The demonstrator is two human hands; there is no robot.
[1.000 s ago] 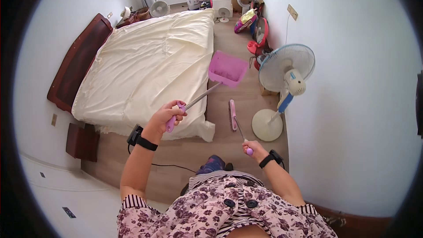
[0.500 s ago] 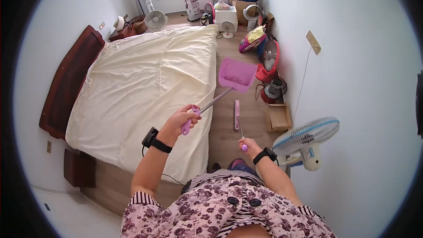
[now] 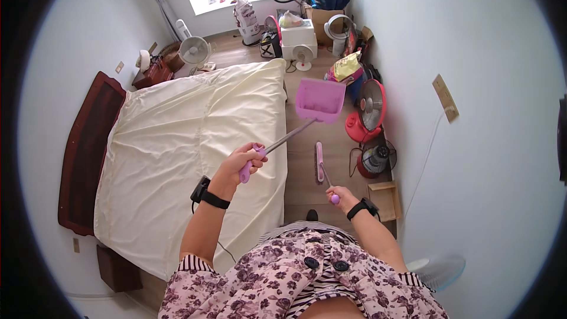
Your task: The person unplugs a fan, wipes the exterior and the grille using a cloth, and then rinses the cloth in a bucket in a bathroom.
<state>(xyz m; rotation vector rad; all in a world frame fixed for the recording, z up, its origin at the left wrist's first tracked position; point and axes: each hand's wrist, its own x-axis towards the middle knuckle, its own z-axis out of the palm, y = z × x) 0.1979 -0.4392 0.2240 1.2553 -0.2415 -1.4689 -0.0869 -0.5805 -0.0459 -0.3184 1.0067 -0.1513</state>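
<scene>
Both your hands loaded, 1 tool each. Left hand: fingers wrapped around the grip of a long-handled pink dustpan; its pan is out ahead, near the foot edge of the bed, held up, open side facing away from you. Right hand: fingers closed on the handle of a pink floor brush, its narrow head over the floor between bed and right-hand wall. Cannot tell whether the bristles touch down.

Step in hand, as I judge it: bringing brush and pan along the aisle for sweeping. Brush and pan are apart, so a gathering stroke would call for you to lower the pan, set its lip flat and draw the brush toward it. Keep the pan level meanwhile; tipping could spill whatever it holds.

Containers: dark smudges inside the dustpan, perhaps dust; too small to tell. Cardboard box by the window, umbrellas standing out of its top. White box beside it, a tied plastic bag on top; inside hidden. Shallow open box right of your brush; contents unclear.
</scene>
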